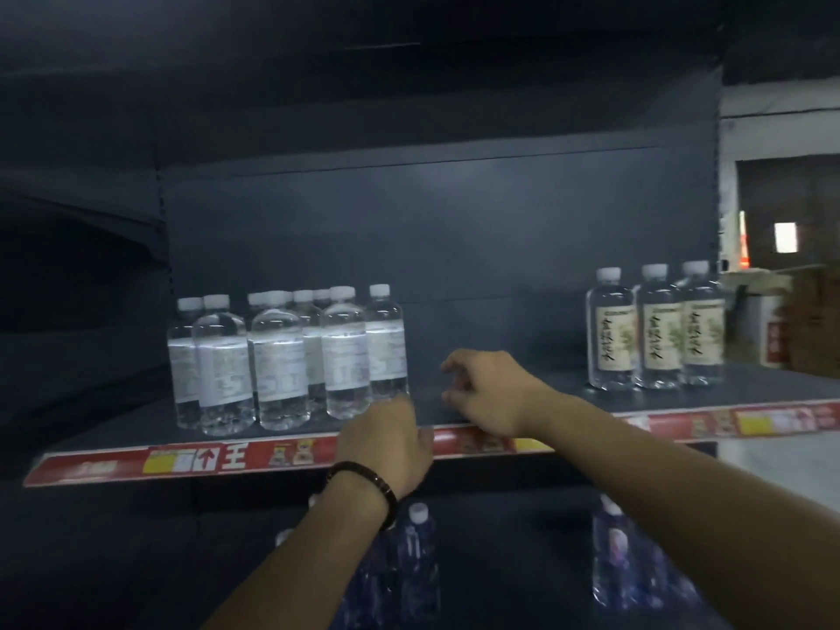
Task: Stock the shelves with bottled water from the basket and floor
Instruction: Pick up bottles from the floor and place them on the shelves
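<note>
While both hands hover over the shelf (500, 275) with nothing in them, the stocking looks partly done. A cluster of white-labelled bottles (282, 356) stands at the left of the shelf board, several rows deep from near to far. Three beige-labelled bottles (654, 329) stand in a row at the right end. Between the two groups lies a wide bare stretch of board, so there is plenty left to fill.

The left hand (386, 441), with a dark wristband (363, 477), sits at the near lip of the shelf, just beside the rightmost bottle of the left cluster. Its back faces the camera and its fingers reach forward, gripping nothing that shows; whether they touch that bottle is unclear. The right hand (491, 393) hangs over the bare stretch, fingers loosely curled and holding nothing.

On the level below, blurred purple-tinted bottles (418, 561) stand under the left arm, with more (618, 561) to the right. Neither the basket nor the floor stock is in view, so how many bottles wait cannot be judged. The likely next step is to fetch more.
</note>
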A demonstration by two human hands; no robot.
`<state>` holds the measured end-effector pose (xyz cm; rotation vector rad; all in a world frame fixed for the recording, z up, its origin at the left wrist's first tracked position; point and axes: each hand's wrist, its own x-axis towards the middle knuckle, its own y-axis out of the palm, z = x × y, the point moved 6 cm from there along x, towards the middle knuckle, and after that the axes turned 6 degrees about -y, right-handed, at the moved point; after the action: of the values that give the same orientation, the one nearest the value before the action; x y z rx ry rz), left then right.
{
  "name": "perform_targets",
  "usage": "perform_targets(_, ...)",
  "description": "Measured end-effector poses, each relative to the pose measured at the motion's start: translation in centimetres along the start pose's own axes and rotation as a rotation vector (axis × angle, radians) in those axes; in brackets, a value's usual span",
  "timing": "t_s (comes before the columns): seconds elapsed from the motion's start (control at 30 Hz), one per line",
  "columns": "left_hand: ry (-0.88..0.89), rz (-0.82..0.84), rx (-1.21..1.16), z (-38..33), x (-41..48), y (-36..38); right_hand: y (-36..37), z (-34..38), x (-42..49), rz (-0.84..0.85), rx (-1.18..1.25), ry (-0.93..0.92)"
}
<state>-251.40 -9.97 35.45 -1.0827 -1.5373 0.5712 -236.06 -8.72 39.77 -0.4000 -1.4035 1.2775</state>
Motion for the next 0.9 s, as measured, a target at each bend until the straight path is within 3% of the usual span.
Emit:
perform_targets(0.17, 0.228, 0.231, -0.206, -9.8, -6.5, 4.6, -4.4, -5.6, -12.4, -0.019, -0.135, 0.112)
perform_targets(0.4, 0.568, 0.644, -0.495, -25.4, -20.0, 15.1, -7.7, -16.8, -39.7, -0.052, -0.201, 0.609)
perform_targets(0.6, 0.898, 1.053, -0.470, -37.2, -35.7, 26.6, -5.3, -21.6, -64.1, -0.111, -0.080, 1.069)
perform_targets(0.77, 0.961, 1.338, -0.438, -41.9, -46.5, 36.2, -0.6, -23.4, -81.7, -0.120, 0.009, 1.467)
perform_targets(0.9, 0.951, 1.475, -0.392, -44.9, -54.1, 43.0, 4.8, -24.7, -92.5, -0.185, 0.045, 1.726)
